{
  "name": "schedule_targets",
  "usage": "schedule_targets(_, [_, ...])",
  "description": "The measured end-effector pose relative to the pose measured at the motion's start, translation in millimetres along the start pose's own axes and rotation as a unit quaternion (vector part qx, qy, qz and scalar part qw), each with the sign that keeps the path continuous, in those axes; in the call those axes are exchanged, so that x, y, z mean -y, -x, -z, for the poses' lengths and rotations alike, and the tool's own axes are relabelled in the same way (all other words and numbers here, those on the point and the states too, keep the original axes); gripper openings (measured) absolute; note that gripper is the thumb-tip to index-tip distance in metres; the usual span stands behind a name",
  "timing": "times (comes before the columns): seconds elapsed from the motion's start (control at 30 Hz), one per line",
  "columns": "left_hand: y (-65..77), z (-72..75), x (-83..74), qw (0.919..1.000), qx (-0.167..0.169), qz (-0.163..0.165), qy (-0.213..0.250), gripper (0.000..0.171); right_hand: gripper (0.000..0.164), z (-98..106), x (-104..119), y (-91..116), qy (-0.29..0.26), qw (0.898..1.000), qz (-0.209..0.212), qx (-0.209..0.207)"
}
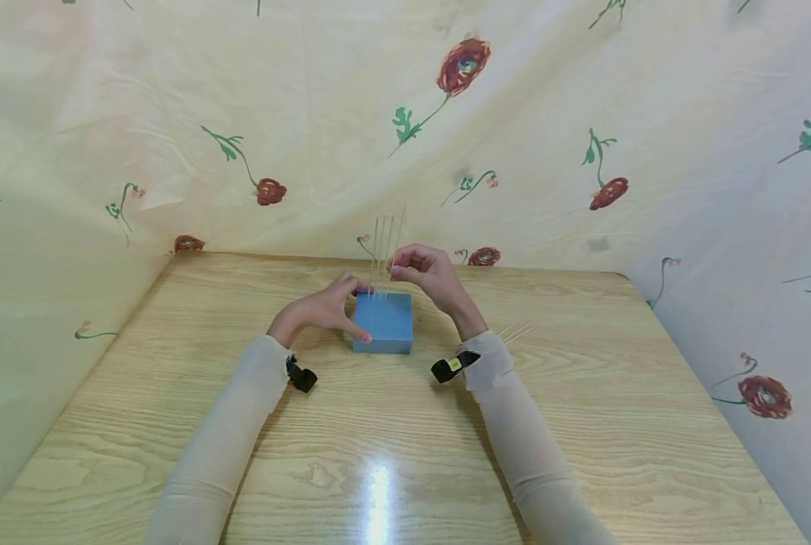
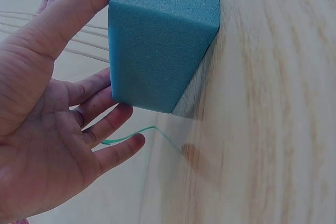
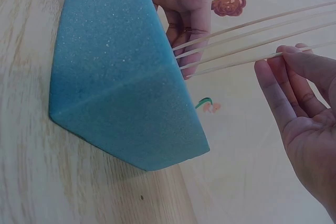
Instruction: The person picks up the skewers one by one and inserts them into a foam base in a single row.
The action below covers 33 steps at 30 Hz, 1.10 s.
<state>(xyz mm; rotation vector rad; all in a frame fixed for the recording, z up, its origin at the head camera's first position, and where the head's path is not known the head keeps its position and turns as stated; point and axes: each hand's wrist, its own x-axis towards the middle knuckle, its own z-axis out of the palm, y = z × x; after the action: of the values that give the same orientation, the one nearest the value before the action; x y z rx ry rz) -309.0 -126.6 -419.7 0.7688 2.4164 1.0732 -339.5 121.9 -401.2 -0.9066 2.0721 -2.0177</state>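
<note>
A blue foam block [image 1: 385, 324] sits on the table, with three thin wooden sticks [image 3: 247, 26] standing in a row in its top near the far edge. My left hand [image 1: 319, 306] steadies the block at its left side, thumb on the top near the front and fingers toward the back corner. Between thumb and fingertips, my right hand [image 1: 434, 276] pinches another thin wooden stick [image 3: 233, 65] above the block. Its lower end meets the block's top at the end of the row, as the right wrist view shows.
More thin sticks [image 1: 518, 333] lie on the wooden table [image 1: 324, 446], just right of my right wrist. A flower-printed cloth [image 1: 337, 113] hangs behind the table and along both sides. Each wrist wears a small black camera.
</note>
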Motion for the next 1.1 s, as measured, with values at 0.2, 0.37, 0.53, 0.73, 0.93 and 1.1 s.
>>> schedule_targets(0.2, [0.6,-0.1,-0.6,1.0000,0.000,0.002,0.003,0.095,0.014,-0.5,0.6,0.2,0.006,1.000,0.000,0.003])
schedule_targets(0.37, [1.0,0.1,-0.7,1.0000,0.000,-0.001,0.003,0.095,0.013,-1.0,0.4,-0.7,0.003,1.000,0.000,0.002])
schedule_targets(0.53, [0.5,0.0,0.0,1.0000,0.000,-0.002,0.000,0.096,0.012,-1.4,1.1,0.1,0.004,1.000,0.000,0.001])
schedule_targets(0.73, [0.3,0.0,-0.5,1.0000,0.001,0.001,-0.001,0.095,0.013,-1.6,2.5,0.8,0.016,1.000,0.003,0.002])
schedule_targets(0.93, [0.5,-0.2,-1.0,1.0000,0.001,0.007,0.001,0.094,0.013,-1.3,2.8,0.9,0.022,1.000,0.004,0.003])
schedule_targets(1.1, [0.5,-0.2,-1.8,1.0000,0.001,0.007,0.001,0.095,0.013,-1.4,2.9,1.0,0.020,1.000,-0.001,0.003])
